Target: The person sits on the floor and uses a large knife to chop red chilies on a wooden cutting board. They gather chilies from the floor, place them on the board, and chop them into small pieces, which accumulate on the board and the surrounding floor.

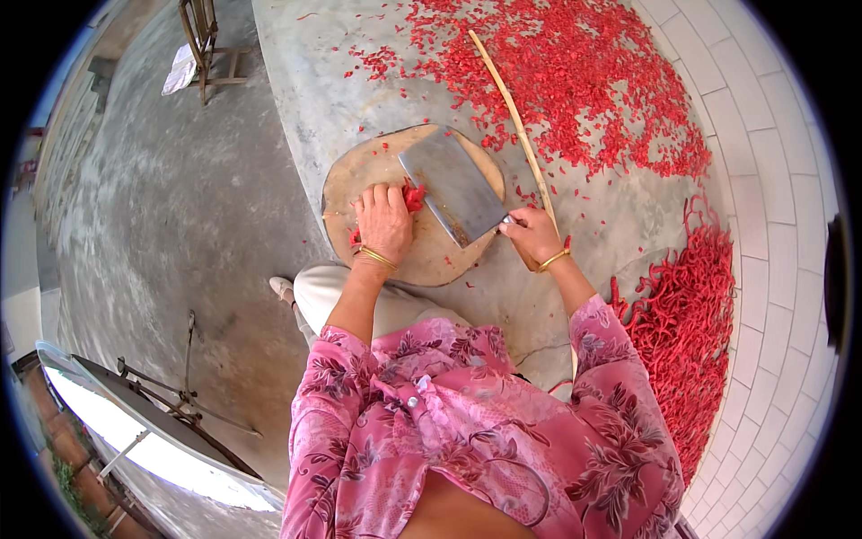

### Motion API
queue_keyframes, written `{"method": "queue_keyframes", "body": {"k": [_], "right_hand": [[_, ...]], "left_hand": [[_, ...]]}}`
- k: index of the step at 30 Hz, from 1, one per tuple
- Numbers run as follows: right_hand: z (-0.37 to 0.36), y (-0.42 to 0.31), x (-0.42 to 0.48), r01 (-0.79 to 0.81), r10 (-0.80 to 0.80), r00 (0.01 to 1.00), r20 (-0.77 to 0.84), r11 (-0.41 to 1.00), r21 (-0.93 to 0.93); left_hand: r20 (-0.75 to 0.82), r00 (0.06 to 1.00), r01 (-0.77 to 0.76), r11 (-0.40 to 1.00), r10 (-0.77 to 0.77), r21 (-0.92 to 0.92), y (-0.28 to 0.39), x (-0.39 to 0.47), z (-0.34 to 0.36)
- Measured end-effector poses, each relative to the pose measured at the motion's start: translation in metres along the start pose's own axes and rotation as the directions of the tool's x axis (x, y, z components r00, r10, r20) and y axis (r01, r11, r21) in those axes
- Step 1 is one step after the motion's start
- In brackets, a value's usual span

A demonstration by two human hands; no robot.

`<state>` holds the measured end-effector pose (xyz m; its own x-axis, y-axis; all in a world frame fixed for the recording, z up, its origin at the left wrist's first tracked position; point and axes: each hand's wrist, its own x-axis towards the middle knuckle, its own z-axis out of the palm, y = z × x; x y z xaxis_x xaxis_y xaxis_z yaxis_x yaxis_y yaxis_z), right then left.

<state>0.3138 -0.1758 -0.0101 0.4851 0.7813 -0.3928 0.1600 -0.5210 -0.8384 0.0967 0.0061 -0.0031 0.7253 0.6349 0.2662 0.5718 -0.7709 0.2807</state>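
Observation:
A round wooden chopping block [431, 266] stands on the concrete floor in front of me. On its left half, my left hand [385, 219] is closed over a bunch of red chilli peppers [413, 196], whose ends stick out beside the fingers. My right hand [532, 234] grips the handle of a broad cleaver [458, 185] at the block's right edge. The steel blade is over the block, just right of the peppers, with its face turned up and brownish bits near its lower corner. Small red pieces dot the wood.
Chopped red chillies [579, 74] spread over the floor at upper right, with a long bamboo stick [515, 114] along their left side. Whole chillies [687, 323] lie heaped beside the tiled wall [768, 202]. A wooden frame [222, 79] stands upper left, and a large dish-like object [155, 431] lower left.

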Motion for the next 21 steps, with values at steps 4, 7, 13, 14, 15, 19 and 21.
{"method": "queue_keyframes", "body": {"k": [4, 7, 13, 14, 15, 19, 21], "right_hand": [[-0.004, -0.019, 0.008, -0.193, 0.186, 0.981, 0.061, 0.972, 0.131], [-0.009, -0.02, 0.013, -0.24, 0.228, 0.968, 0.106, 0.963, 0.12], [-0.013, -0.023, 0.015, -0.256, 0.227, 0.959, 0.168, 0.95, 0.177], [-0.013, -0.025, 0.014, -0.269, 0.232, 0.955, 0.185, 0.942, 0.203], [-0.012, -0.028, 0.013, -0.28, 0.237, 0.951, 0.2, 0.932, 0.228], [-0.014, -0.038, 0.008, -0.399, 0.283, 0.897, 0.34, 0.849, 0.346], [-0.014, -0.039, 0.008, -0.45, 0.283, 0.862, 0.42, 0.809, 0.378]], "left_hand": [[0.042, 0.999, 0.013, 0.998, -0.011, -0.055, 0.019, -0.004, -0.011], [0.101, 0.995, -0.002, 0.994, 0.013, -0.112, 0.018, -0.009, -0.01], [0.221, 0.973, 0.021, 0.924, 0.069, -0.381, -0.011, -0.007, -0.012], [0.229, 0.969, 0.028, 0.882, 0.091, -0.47, -0.016, -0.007, -0.014], [0.233, 0.965, 0.035, 0.83, 0.116, -0.557, -0.018, -0.006, -0.017], [0.306, 0.948, 0.14, 0.753, 0.085, -0.643, -0.017, 0.0, -0.03], [0.283, 0.955, 0.111, 0.772, 0.092, -0.626, -0.016, 0.002, -0.033]]}}
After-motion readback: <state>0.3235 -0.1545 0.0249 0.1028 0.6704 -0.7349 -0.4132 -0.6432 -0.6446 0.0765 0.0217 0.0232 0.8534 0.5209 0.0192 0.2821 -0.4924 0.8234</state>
